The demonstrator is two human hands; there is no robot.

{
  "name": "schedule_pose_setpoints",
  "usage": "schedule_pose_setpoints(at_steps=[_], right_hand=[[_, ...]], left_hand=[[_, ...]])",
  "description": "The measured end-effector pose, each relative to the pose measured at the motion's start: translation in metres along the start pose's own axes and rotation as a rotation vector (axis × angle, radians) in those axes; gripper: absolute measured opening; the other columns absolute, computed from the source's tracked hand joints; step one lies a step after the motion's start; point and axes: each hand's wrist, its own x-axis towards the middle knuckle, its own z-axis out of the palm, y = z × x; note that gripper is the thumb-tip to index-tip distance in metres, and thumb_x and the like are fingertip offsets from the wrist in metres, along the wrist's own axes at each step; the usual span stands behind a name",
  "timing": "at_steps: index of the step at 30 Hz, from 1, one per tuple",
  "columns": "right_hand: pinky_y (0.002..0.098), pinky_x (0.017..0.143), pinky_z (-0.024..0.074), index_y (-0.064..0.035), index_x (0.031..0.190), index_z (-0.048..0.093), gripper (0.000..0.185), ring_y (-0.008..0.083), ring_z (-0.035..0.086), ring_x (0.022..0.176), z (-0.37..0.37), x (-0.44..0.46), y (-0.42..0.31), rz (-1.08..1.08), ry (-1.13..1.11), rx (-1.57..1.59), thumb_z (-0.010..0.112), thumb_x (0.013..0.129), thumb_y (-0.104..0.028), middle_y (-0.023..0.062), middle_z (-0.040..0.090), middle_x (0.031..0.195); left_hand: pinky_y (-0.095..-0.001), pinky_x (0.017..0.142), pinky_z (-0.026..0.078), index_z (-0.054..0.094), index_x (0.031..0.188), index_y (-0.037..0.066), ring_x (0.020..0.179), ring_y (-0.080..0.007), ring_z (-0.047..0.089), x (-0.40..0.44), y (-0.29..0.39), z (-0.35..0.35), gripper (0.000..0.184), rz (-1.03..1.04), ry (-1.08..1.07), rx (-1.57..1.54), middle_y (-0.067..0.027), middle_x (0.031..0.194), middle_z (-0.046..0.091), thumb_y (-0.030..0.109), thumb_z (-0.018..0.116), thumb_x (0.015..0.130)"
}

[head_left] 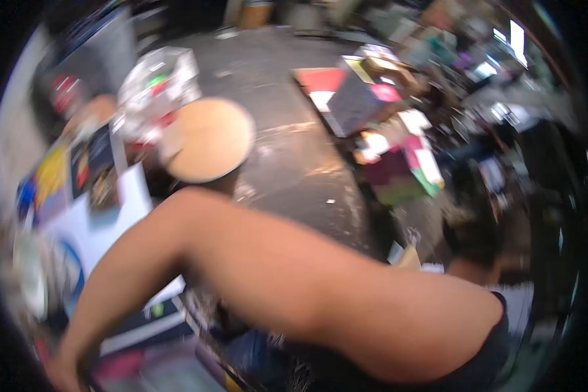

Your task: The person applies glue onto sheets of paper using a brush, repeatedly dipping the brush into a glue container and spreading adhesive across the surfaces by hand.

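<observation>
My right arm stretches across the view from a dark sleeve (500, 340) at the lower right. It bends at the elbow and drops to the lower left. There my right hand (65, 372) shows only in part at the edge, smeared by motion. Whether its fingers are apart or closed, and whether they hold anything, cannot be made out. Near it lie a pink and grey flat item (157, 369) and a dark printed sheet or cover (147, 326). A white sheet with a blue curve (101, 225) lies beyond the forearm. My left hand does not show.
A round tan-topped stool or lid (212, 137) stands beyond my elbow, beside a clear plastic bag (157, 85) of coloured items. Boxes and papers (366, 98) are heaped at the right on the dark floor (268, 72). More blurred clutter fills the far right.
</observation>
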Motion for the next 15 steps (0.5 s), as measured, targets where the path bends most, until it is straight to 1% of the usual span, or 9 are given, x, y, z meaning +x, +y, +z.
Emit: schedule_pose_setpoints(at_steps=[2, 3, 5, 6, 7, 9, 10, 14, 15], right_hand=[[0.0343, 0.079, 0.0536, -0.008, 0.106, 0.068, 0.068, 0.0202, 0.064, 0.095, 0.048, -0.016, -0.032, 0.051, -0.041, 0.23, 0.095, 0.047, -0.029, 0.01, 0.069, 0.105], [0.0333, 0.079, 0.0518, -0.0057, 0.112, 0.067, 0.043, 0.0167, 0.064, 0.09, 0.018, -0.067, -0.125, 0.129, -0.087, 0.044, 0.066, 0.087, -0.04, 0.013, 0.067, 0.105], [0.0323, 0.079, 0.0513, -0.0032, 0.104, 0.068, 0.036, 0.0156, 0.063, 0.088, -0.009, -0.078, -0.084, 0.229, 0.031, -0.015, 0.069, 0.084, -0.033, 0.0098, 0.068, 0.1], [0.0318, 0.079, 0.051, -0.0019, 0.1, 0.069, 0.033, 0.015, 0.063, 0.087, -0.006, -0.07, -0.068, 0.244, 0.189, 0.033, 0.071, 0.082, -0.029, 0.0082, 0.068, 0.097], [0.0312, 0.079, 0.0508, -0.0007, 0.097, 0.069, 0.03, 0.0144, 0.063, 0.085, 0.006, -0.064, -0.061, 0.231, 0.364, 0.137, 0.073, 0.08, -0.025, 0.0066, 0.069, 0.094], [0.0286, 0.069, 0.0483, -0.0045, 0.102, 0.069, 0.024, 0.0125, 0.062, 0.077, 0.039, -0.055, -0.101, 0.045, 0.628, 0.361, 0.069, 0.085, -0.021, 0.004, 0.068, 0.09], [0.0273, 0.064, 0.047, -0.0064, 0.104, 0.069, 0.021, 0.0115, 0.061, 0.073, 0.054, -0.05, -0.119, -0.069, 0.742, 0.452, 0.067, 0.088, -0.019, 0.0027, 0.068, 0.088], [0.0362, 0.084, 0.0545, 0.001, 0.112, 0.06, 0.026, 0.0224, 0.066, 0.091, 0.089, -0.024, -0.076, 0.137, 0.438, 0.423, 0.062, 0.091, -0.015, 0.0134, 0.065, 0.107], [0.0297, 0.078, 0.05, 0.0026, 0.095, 0.068, 0.031, 0.0124, 0.062, 0.084, 0.096, -0.023, -0.07, 0.099, 0.516, 0.312, 0.075, 0.079, -0.023, 0.0044, 0.068, 0.092]], left_hand=[[-0.0247, 0.056, 0.039, 0.058, 0.086, 0.002, 0.065, -0.0142, 0.051, -0.092, -0.012, -0.061, 0.03, 0.024, 0.254, 0.048, -0.0045, 0.075, 0.056, 0.025, 0.041, 0.093], [-0.0242, 0.056, 0.039, 0.057, 0.086, 0.002, 0.065, -0.014, 0.05, -0.131, -0.005, -0.072, 0.029, 0.045, 0.412, 0.105, -0.0044, 0.075, 0.056, 0.025, 0.041, 0.093], [-0.0231, 0.056, 0.044, 0.056, 0.081, 0.003, 0.064, -0.0112, 0.051, -0.141, 0.023, -0.073, 0.019, -0.11, 0.549, -0.486, -0.0055, 0.083, 0.056, 0.013, 0.045, 0.094], [-0.0252, 0.061, 0.042, 0.057, 0.082, 0.002, 0.067, -0.0127, 0.05, -0.133, 0.042, -0.043, 0.031, -0.133, 0.659, -0.432, -0.0059, 0.086, 0.057, 0.023, 0.039, 0.093], [-0.0252, 0.06, 0.038, 0.058, 0.084, 0.002, 0.064, -0.0107, 0.046, -0.133, 0.05, -0.038, 0.042, -0.262, 0.606, -0.359, -0.0058, 0.082, 0.057, 0.031, 0.031, 0.1], [-0.0234, 0.06, 0.035, 0.06, 0.087, 0.002, 0.063, -0.0102, 0.045, -0.13, 0.07, -0.044, 0.055, -0.242, 0.431, -0.393, -0.0059, 0.077, 0.056, 0.041, 0.024, 0.103], [-0.0228, 0.059, 0.034, 0.059, 0.088, 0.003, 0.062, -0.0094, 0.043, -0.127, 0.067, -0.044, 0.059, -0.245, 0.424, -0.381, -0.0043, 0.075, 0.054, 0.046, 0.022, 0.102], [-0.0228, 0.057, 0.031, 0.059, 0.088, 0.003, 0.059, -0.008, 0.04, -0.131, 0.054, -0.066, 0.068, -0.207, 0.353, -0.313, -0.0007, 0.069, 0.051, 0.056, 0.019, 0.1], [-0.0234, 0.056, 0.031, 0.06, 0.089, 0.003, 0.059, -0.0081, 0.04, -0.128, 0.067, -0.047, 0.069, -0.182, 0.336, -0.265, -0.0005, 0.069, 0.051, 0.057, 0.019, 0.099]])
